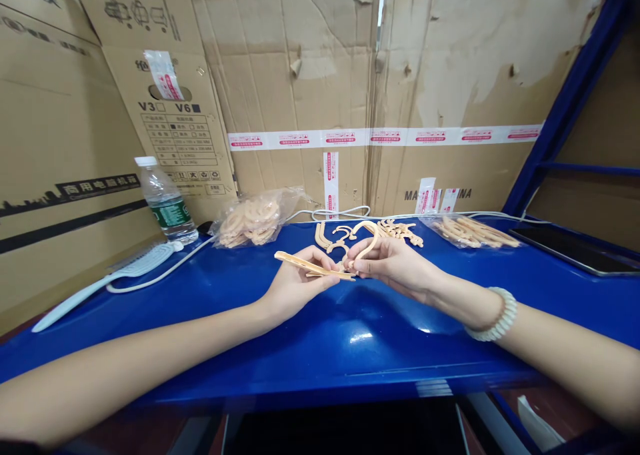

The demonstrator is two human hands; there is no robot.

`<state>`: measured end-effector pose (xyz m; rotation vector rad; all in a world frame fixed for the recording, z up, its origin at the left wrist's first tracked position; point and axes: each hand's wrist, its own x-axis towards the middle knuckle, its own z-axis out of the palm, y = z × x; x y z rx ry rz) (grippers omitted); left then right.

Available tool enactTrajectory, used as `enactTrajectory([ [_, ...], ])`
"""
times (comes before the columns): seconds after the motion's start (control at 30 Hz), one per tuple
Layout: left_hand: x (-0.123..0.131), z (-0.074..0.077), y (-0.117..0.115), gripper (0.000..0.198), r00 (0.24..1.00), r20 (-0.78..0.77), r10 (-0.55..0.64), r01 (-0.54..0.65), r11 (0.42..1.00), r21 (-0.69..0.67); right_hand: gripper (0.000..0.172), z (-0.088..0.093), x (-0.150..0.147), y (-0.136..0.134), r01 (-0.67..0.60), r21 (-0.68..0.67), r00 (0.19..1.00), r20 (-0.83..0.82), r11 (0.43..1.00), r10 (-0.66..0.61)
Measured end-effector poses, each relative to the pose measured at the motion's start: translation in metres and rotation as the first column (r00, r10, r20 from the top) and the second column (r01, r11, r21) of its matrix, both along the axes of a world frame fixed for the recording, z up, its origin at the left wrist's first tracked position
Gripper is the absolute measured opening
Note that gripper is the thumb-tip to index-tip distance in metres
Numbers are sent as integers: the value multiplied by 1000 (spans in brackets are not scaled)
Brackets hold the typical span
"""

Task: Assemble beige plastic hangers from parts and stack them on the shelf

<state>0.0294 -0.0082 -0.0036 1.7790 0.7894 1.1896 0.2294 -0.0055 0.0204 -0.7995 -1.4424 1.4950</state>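
My left hand (293, 290) grips a long, narrow beige strip (293, 260) between thumb and fingers, its far end pointing up and left. A second thin beige edge shows beneath it near the thumb. In my right hand (403, 266) is a beige curved hook (373, 230), pinched near its lower end close to the strip's right end. Whether hook and strip touch cannot be made out. Behind both hands, loose beige curved pieces (323, 236) and a small pile of beige parts (403, 230) lie on the blue table (360, 348).
A clear bag of beige rings (250, 222) and a bag of long beige pieces (473, 232) sit at the back. To the left are a water bottle (173, 208) and a pale hairbrush (135, 266). A dark tablet-like slab (575, 248) lies right. Cardboard (310, 62) walls the back.
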Motion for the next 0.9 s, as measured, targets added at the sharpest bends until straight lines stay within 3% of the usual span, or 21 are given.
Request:
enactTrajectory([
  [0.13, 1, 0, -1, 21, 1000, 16, 25, -25, 1000, 16, 20, -1, 1, 2, -25, 33, 1000, 5, 999, 25],
  [0.33, 1, 1, -3, 20, 998, 22, 57, -58, 997, 45, 23, -2, 2, 0, -53, -118, 999, 6, 992, 54],
  [0.9, -1, 0, -11, 16, 979, -91, 184, -159, 959, 235, 22, -1, -3, -4, -91, -214, 993, 54, 972, 105],
])
